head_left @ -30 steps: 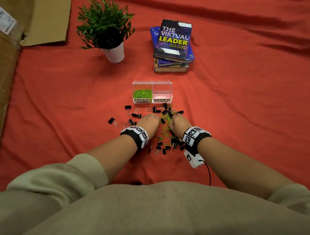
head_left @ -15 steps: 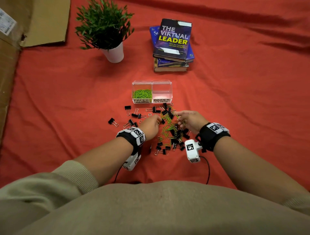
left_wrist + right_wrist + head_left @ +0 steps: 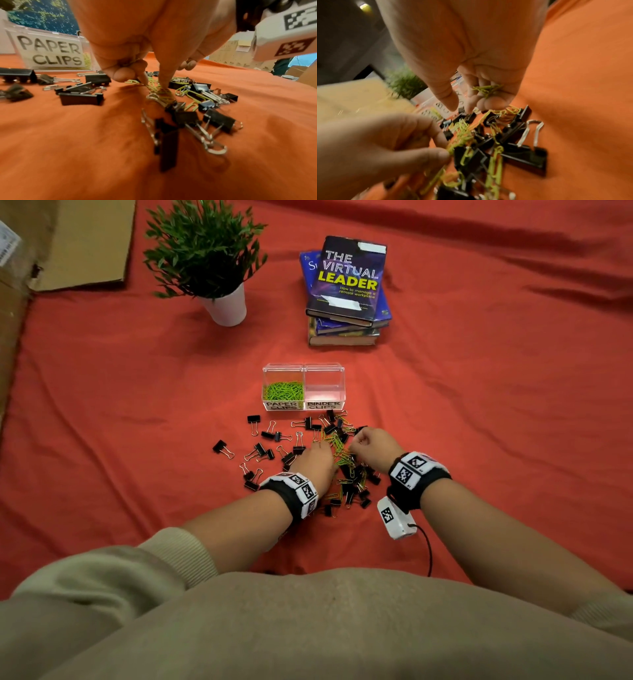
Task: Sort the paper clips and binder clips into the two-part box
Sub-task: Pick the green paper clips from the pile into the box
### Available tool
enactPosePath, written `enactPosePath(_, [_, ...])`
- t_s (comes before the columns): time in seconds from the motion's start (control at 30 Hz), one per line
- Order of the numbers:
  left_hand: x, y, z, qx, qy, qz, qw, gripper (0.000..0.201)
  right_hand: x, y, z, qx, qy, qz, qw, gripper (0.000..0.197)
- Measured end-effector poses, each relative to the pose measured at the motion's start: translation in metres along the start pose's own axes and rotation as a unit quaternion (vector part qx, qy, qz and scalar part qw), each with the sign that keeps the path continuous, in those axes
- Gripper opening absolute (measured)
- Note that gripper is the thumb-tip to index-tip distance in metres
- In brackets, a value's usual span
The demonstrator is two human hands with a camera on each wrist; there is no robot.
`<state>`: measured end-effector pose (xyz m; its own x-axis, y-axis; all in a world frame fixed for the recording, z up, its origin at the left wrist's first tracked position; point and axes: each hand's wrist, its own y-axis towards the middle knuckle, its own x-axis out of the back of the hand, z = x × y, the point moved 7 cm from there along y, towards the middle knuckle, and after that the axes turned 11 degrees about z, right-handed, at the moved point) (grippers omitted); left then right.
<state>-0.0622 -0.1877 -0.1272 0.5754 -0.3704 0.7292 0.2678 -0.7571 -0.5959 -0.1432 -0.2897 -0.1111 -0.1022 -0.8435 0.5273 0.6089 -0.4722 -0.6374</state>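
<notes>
A clear two-part box [image 3: 303,368] stands on the red cloth. Its left part, labelled PAPER CLIPS [image 3: 51,52], holds green paper clips [image 3: 283,391]. The right part, labelled BINDER CLIPS [image 3: 324,405], looks empty. In front of the box lies a mixed pile of black binder clips [image 3: 356,474] and green paper clips [image 3: 337,441]. My left hand [image 3: 322,448] is down on the pile, its thumb and forefinger pinching green paper clips [image 3: 155,88]. My right hand [image 3: 356,440] hovers over the pile's far right with a bunch of green paper clips [image 3: 488,88] held in its curled fingers.
Loose binder clips [image 3: 222,447] are scattered left of the pile. A potted plant [image 3: 219,278] and a stack of books [image 3: 346,292] stand behind the box. Cardboard [image 3: 85,244] lies at the far left. Red cloth [image 3: 496,422] stretches to the right.
My right hand swung out to the right, then came back left over the pile with its fingers curled in. The left hand stayed on the pile, shifting only slightly.
</notes>
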Motion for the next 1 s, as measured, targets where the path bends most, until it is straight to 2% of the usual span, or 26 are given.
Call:
enactPosePath(0.17, [0.000, 0.001, 0.007, -0.005, 0.053, 0.016, 0.998, 0.031, -0.020, 0.001, 0.012, 0.048, -0.196, 0.030, 0.979, 0.031])
enactPosePath(0.27, [0.002, 0.000, 0.009, -0.009, 0.069, 0.025, 0.997, 0.030, -0.027, 0.000, 0.018, 0.060, -0.219, 0.039, 0.973, 0.019])
enactPosePath(0.4, [0.006, -0.001, 0.015, 0.008, 0.038, 0.043, 0.998, 0.029, -0.032, 0.000, 0.020, 0.035, -0.194, 0.049, 0.979, 0.016])
enactPosePath(0.57, [0.009, -0.004, 0.024, -0.008, 0.049, 0.043, 0.998, 0.029, -0.025, 0.002, 0.012, 0.002, -0.076, 0.044, 0.996, 0.012])
enactPosePath(0.7, [0.012, -0.006, 0.029, -0.021, 0.024, 0.037, 0.999, 0.026, -0.009, -0.004, 0.006, 0.002, 0.075, 0.055, 0.996, 0.010])
enactPosePath(0.77, [0.014, -0.009, 0.029, -0.035, 0.011, 0.030, 0.999, 0.022, -0.006, -0.005, 0.004, 0.008, 0.184, 0.080, 0.980, 0.005])
enactPosePath(0.83, [0.017, -0.012, 0.032, -0.047, -0.001, 0.021, 0.999, 0.019, -0.006, -0.004, 0.005, 0.022, 0.265, 0.105, 0.958, 0.018])
enactPosePath(1.0, [0.016, -0.016, 0.047, -0.011, 0.011, 0.020, 1.000, 0.026, -0.015, -0.004, 0.007, 0.006, 0.428, 0.119, 0.896, 0.023])
